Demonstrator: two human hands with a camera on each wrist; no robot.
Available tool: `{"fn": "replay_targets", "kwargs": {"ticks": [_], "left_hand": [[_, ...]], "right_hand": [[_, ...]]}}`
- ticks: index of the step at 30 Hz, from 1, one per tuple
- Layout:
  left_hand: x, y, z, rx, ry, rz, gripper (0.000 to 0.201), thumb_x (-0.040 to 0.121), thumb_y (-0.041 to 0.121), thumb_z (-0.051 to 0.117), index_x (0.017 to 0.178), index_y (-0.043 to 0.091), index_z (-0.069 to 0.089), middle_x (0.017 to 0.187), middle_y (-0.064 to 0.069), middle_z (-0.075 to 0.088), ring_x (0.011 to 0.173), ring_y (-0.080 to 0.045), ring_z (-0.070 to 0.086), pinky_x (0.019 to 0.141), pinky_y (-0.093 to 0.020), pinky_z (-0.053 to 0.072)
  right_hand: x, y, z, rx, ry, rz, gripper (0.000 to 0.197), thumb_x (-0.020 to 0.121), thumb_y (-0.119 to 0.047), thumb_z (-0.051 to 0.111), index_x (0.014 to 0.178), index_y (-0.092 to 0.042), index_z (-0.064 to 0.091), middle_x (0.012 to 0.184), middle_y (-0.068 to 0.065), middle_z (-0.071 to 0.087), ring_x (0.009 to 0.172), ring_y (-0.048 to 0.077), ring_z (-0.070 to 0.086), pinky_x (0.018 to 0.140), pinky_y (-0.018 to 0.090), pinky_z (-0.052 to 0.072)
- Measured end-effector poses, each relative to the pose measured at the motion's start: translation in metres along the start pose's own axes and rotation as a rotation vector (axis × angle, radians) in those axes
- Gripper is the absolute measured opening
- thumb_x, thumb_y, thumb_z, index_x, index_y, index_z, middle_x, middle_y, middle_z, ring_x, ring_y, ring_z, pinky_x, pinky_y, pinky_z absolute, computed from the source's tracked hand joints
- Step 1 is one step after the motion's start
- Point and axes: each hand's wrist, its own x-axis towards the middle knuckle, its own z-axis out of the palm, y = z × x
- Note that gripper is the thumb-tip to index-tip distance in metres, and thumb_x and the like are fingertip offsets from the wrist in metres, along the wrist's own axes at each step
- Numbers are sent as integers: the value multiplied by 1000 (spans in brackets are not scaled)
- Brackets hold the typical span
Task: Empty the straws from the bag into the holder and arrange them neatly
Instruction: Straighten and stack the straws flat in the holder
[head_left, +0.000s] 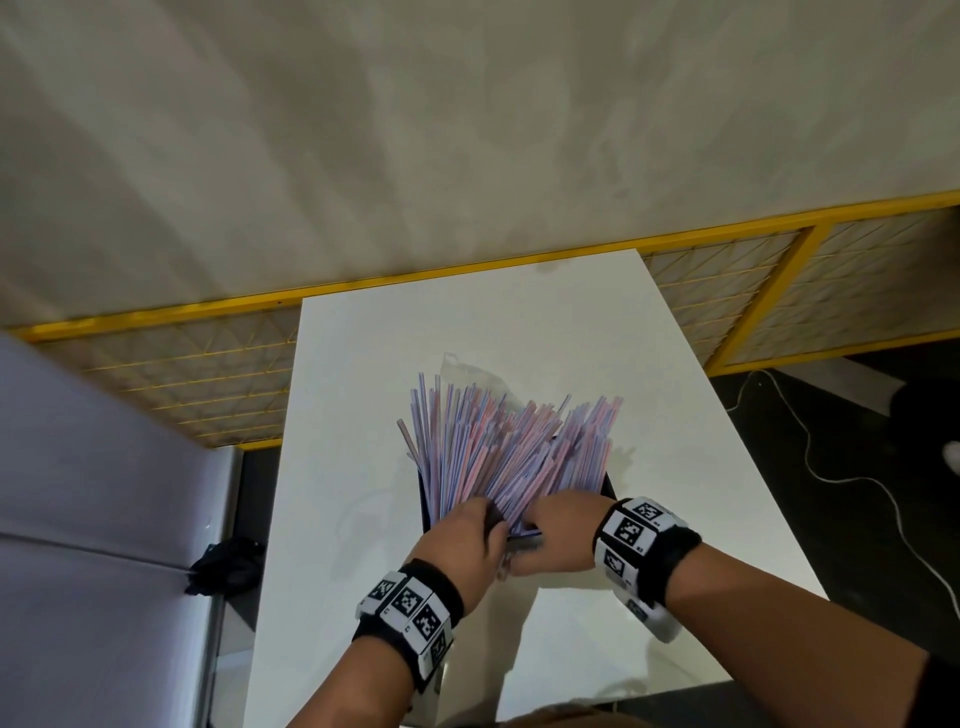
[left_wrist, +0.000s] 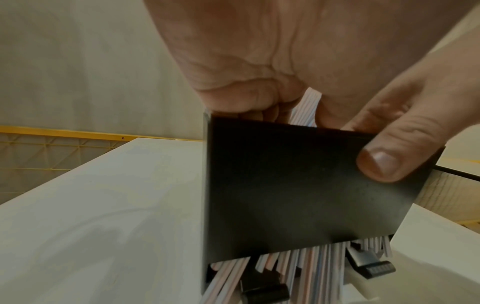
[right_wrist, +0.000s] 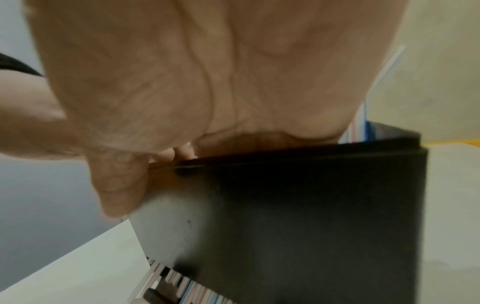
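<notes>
A black box holder (head_left: 607, 480) stands on the white table (head_left: 374, 364), packed with pink, blue and white striped straws (head_left: 498, 447) that fan out unevenly above it. The clear plastic bag (head_left: 467, 370) lies just behind them. My left hand (head_left: 467, 540) pinches the holder's near wall (left_wrist: 298, 185): its thumb (left_wrist: 381, 162) presses outside, and the fingers curl over the rim among the straws. My right hand (head_left: 561, 530) grips the same rim beside it, thumb (right_wrist: 119, 191) outside the wall (right_wrist: 324, 216). Straw ends (left_wrist: 311, 265) show through the slot under the wall.
A yellow-framed mesh fence (head_left: 727, 291) runs behind the table. A grey surface (head_left: 104, 519) and a black cloth (head_left: 228, 566) sit to the left. A white cable (head_left: 831, 470) trails over the dark floor on the right.
</notes>
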Motion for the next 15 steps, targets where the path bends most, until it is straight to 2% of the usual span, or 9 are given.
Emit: {"fn": "replay_targets", "kwargs": {"ticks": [2, 5, 7, 8, 11, 13, 15], "left_hand": [[-2, -2, 1, -5, 14, -13, 17, 102, 40, 45, 106, 24, 49, 104, 1, 59, 88, -18, 58, 80, -35, 51], [-2, -1, 2, -13, 35, -40, 29, 102, 40, 46, 124, 23, 47, 124, -3, 57, 105, -21, 61, 90, -35, 51], [-2, 1, 2, -20, 21, -60, 41, 102, 39, 46, 138, 20, 42, 135, -4, 52, 116, -23, 59, 97, -34, 49], [-2, 1, 1, -24, 18, -67, 42, 102, 38, 46, 139, 19, 42, 136, -5, 52, 117, -23, 58, 98, -34, 48], [-1, 2, -1, -25, 20, -72, 25, 102, 37, 46, 119, 19, 51, 119, -6, 56, 102, -24, 59, 91, -37, 50], [1, 3, -2, -17, 17, -91, 19, 103, 33, 45, 107, 16, 53, 108, -7, 58, 94, -25, 59, 85, -39, 50], [3, 4, -2, 8, 35, -114, 19, 103, 30, 45, 100, 14, 55, 100, -7, 60, 88, -25, 59, 80, -38, 50]], "right_hand": [[0, 2, 1, 47, -1, -23, 55, 80, -73, 61, 78, -17, 61, 69, 1, 55, 59, 19, 50, 54, 32, 38], [-1, 2, 5, 66, 12, -4, 49, 75, -73, 61, 71, -25, 54, 69, -2, 56, 59, 16, 51, 53, 30, 38], [0, 1, 4, 86, -14, 24, 51, 72, -77, 58, 75, -26, 55, 72, -3, 58, 63, 16, 53, 55, 31, 38], [1, -1, 2, 114, -23, 26, 51, 73, -77, 58, 80, -26, 57, 74, -5, 60, 66, 14, 55, 56, 31, 39], [0, -2, -6, 278, 15, -4, 46, 80, -65, 65, 94, -22, 62, 81, -8, 64, 71, 10, 58, 61, 29, 44], [-1, -2, -10, 394, 32, -19, 34, 85, -49, 68, 83, -17, 57, 68, -8, 55, 56, 5, 47, 55, 28, 38], [-1, -2, -13, 505, 24, -11, 35, 89, -34, 63, 68, -16, 42, 56, -7, 38, 44, 8, 31, 51, 29, 28]]}}
